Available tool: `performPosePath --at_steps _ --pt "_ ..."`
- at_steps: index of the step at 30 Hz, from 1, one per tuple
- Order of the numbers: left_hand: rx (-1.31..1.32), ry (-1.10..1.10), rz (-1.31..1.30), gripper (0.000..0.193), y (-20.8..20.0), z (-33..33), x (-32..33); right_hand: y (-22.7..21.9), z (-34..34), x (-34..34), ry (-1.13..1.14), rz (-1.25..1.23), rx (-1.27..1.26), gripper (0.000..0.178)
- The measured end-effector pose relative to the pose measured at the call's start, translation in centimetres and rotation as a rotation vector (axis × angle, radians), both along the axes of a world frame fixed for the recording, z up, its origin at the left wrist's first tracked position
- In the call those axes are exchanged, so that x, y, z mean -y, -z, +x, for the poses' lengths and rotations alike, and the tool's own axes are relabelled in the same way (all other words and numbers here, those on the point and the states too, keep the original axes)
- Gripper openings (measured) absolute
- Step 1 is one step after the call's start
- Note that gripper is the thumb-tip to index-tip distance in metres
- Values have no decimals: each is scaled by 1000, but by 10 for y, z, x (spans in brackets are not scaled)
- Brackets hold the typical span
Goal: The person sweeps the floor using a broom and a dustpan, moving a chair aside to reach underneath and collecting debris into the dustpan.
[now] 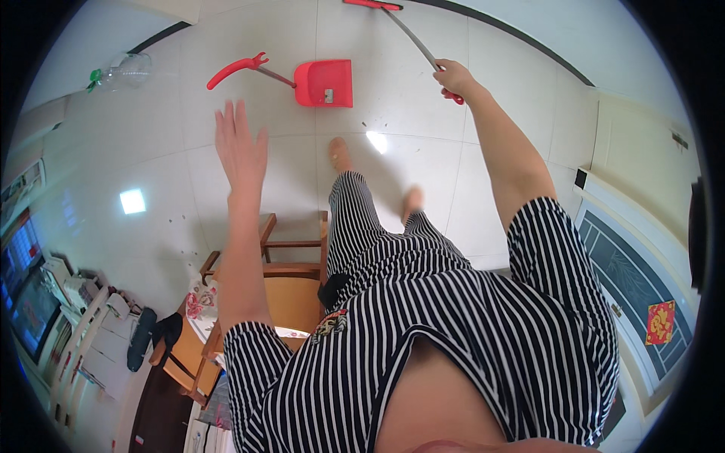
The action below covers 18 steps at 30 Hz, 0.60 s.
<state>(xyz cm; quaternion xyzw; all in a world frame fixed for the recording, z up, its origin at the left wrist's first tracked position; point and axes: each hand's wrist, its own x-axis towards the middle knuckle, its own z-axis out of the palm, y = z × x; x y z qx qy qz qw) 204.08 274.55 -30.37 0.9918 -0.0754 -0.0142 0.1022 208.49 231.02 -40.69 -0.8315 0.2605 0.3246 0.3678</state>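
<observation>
My right hand (pixel 455 79) is closed around the red grip of a long-handled broom (pixel 411 38). Its thin grey pole slants away to a red head at the far edge of the view, partly cut off. My left hand (pixel 242 147) is stretched out over the floor with fingers spread, holding nothing. Just beyond it lies the curved red handle of a dustpan (pixel 303 83). The red pan rests on the tiles, with a small pale scrap (pixel 328 96) in it. Dark bits of debris (pixel 364 124) lie on the floor between the dustpan and my feet.
A clear plastic bottle with a green cap (pixel 124 73) lies by the far left wall. Wooden chairs (pixel 294 268) stand close on my left, beside a cluttered white shelf (pixel 94 351). More specks dot the tiles at left. A panelled door (pixel 634 279) is at right.
</observation>
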Motion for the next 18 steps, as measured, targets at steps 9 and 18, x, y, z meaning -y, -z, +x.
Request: performPosePath --at_steps 9,18 --pt "-288 175 381 59 52 85 15 14 -215 0 -223 -246 58 49" --pt "-912 38 126 24 32 94 3 -151 -258 -7 37 -90 -144 49"
